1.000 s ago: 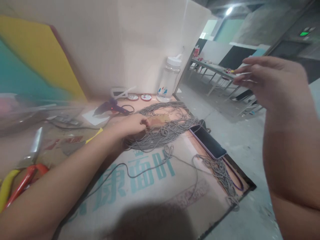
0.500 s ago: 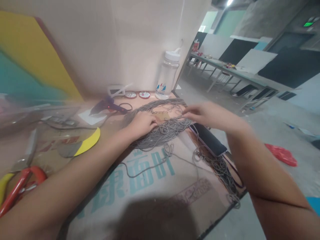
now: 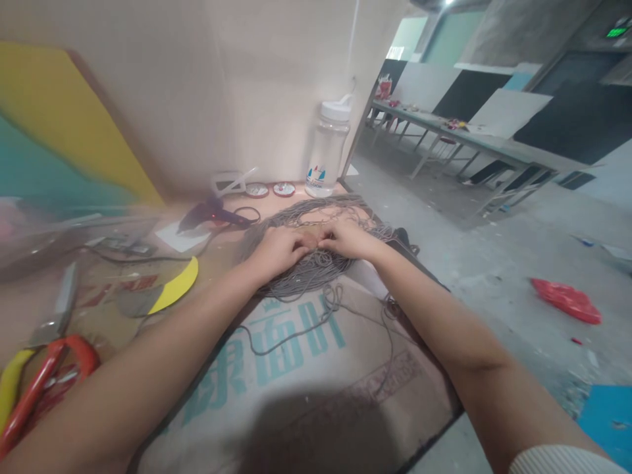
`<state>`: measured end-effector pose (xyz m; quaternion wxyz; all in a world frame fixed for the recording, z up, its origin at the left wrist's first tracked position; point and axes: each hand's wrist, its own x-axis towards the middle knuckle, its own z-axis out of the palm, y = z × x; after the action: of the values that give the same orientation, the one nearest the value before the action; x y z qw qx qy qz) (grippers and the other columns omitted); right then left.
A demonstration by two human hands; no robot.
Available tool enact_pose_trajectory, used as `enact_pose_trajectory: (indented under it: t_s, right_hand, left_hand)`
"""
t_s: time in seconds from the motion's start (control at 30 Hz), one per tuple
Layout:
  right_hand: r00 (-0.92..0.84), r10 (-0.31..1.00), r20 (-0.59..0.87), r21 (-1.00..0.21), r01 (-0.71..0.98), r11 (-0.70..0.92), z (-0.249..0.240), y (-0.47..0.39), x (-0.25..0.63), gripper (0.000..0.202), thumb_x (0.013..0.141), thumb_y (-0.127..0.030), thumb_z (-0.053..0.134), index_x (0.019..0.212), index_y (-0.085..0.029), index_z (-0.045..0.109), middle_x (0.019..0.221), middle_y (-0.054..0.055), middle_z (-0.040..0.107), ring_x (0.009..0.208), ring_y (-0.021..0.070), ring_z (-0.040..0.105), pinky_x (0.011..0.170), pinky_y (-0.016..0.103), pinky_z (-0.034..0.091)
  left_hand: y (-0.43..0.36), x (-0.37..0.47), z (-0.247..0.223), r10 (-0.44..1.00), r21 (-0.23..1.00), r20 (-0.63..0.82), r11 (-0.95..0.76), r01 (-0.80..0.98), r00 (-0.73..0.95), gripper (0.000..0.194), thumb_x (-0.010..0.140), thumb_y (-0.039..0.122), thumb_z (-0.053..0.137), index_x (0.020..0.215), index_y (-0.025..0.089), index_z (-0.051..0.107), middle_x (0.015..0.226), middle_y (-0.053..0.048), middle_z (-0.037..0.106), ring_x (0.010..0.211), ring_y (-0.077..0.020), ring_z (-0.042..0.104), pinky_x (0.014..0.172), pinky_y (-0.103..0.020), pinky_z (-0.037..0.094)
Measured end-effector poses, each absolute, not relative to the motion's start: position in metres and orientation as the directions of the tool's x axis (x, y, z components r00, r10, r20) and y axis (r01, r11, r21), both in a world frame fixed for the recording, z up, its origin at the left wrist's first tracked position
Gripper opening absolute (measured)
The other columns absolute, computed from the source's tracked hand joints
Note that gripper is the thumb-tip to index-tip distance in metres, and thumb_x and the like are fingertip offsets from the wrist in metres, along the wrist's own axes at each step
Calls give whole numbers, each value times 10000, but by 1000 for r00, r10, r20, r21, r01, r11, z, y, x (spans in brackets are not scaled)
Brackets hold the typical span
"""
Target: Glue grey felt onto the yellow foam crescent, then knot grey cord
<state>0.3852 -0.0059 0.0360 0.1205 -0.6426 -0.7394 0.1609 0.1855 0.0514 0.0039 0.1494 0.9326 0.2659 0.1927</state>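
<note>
A big loose coil of grey cord lies at the far end of the table, on a printed sack. My left hand rests on the left part of this coil, thumb and fingers pinched on strands. Close beside it, my right hand is also closed at the thumb and fingertips, on cord near the coil's middle. A small tan patch shows between the two hands; what it is I cannot make out. One loose strand curls from the coil across the sack towards me.
A clear bottle stands against the wall board behind the coil, with two small round spools beside it. Leftward are a dark glue gun, a yellow curved piece and red-handled scissors. Red plastic lies on the floor.
My right hand has moved left and inward, from the coil's right edge to beside my left hand. Its forearm now covers most of the phone. My left hand has barely moved.
</note>
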Motion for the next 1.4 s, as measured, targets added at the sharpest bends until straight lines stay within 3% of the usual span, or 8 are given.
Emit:
enact_pose_trajectory:
  t_s: [0.27,0.4,0.63,0.73,0.83,0.97,1.17,1.4]
  right_hand:
    - [-292,949,-118,-429,877,216,72,-15,411,156,856,-271,581,847,-162,692,816,31,688,778,163,580,730,278,397]
    - [-354,903,-242,-496,845,198,78,-23,412,201,856,-318,576,853,-170,712,777,21,688,709,151,582,676,273,400]
    - [-106,979,173,-446,878,174,57,-17,394,228,854,-340,654,983,-171,733,957,75,718,839,186,612,783,316,427]
    - [-171,964,204,-470,847,250,48,-15,387,184,848,-327,668,927,-177,740,1035,88,704,956,212,609,863,342,425]
    - [-137,975,177,-561,799,214,53,-17,386,181,883,-286,585,788,-166,681,871,56,702,849,179,613,819,315,430]
    - [-23,990,139,-699,706,114,65,-21,391,212,897,-348,532,823,-174,626,707,10,654,671,140,580,707,283,420]
    - [58,985,163,-657,751,64,68,-23,391,252,870,-408,555,841,-178,654,617,-11,560,588,130,485,592,267,351]
    - [139,968,211,-604,797,17,62,-20,388,295,858,-437,578,890,-173,705,706,27,637,662,151,528,645,277,395]
  left_hand:
    - [57,180,7,814,823,-8,-325,466,581,250,782,428,568,833,203,665,643,9,650,621,-171,595,590,-257,415]
    - [60,178,11,823,872,-16,-266,410,567,245,751,428,586,786,194,649,644,8,640,587,-152,562,580,-252,413]
    - [64,175,8,824,899,69,-296,322,562,255,767,442,626,811,195,673,836,-26,722,744,-182,643,677,-285,482]
    - [65,174,7,809,922,87,-287,261,582,256,780,438,637,817,187,674,864,-47,731,775,-185,661,713,-302,509]
    - [68,173,10,790,935,59,-258,244,610,261,787,435,645,849,184,680,918,-59,740,832,-189,680,771,-311,524]
    - [69,166,21,766,888,71,-341,310,639,353,820,502,613,961,191,704,1039,-76,749,954,-218,684,853,-332,518]
    - [58,157,38,692,578,20,-597,556,721,441,754,625,637,928,232,739,926,-57,767,835,-241,685,699,-305,480]
    - [52,160,34,677,382,95,-702,601,730,258,830,383,524,820,241,739,816,-46,749,705,-220,646,617,-313,403]
